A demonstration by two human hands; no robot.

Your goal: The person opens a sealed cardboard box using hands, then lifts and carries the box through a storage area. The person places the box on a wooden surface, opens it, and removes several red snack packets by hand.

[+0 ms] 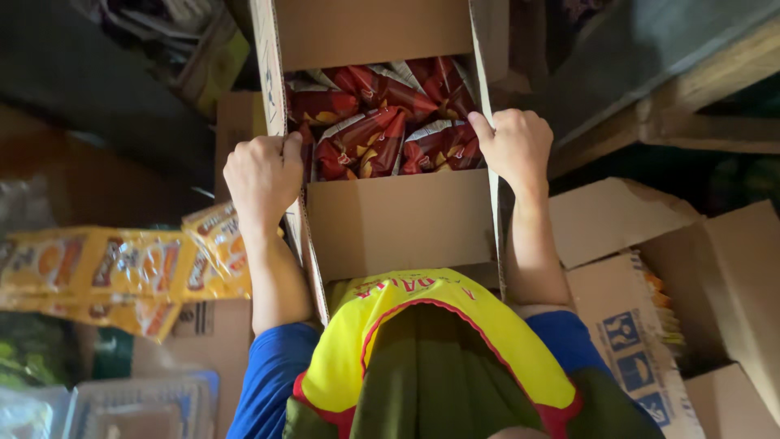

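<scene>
open cardboard carton [398,223], flaps up, held against the person's chest, centre of view. contents: red and gold snack packets [382,134], packed in rows, filling the far half. left hand [262,175]: fingers curled tight over the carton's left wall, gripping the rim. right hand [513,145]: fingers closed over the right wall's top edge, thumb outside. to the left, a hanging strip of yellow sachets [122,268]. to the right, stacked brown cartons [650,325], one with blue handling symbols. lower left, clear plastic containers [138,406].
</scene>
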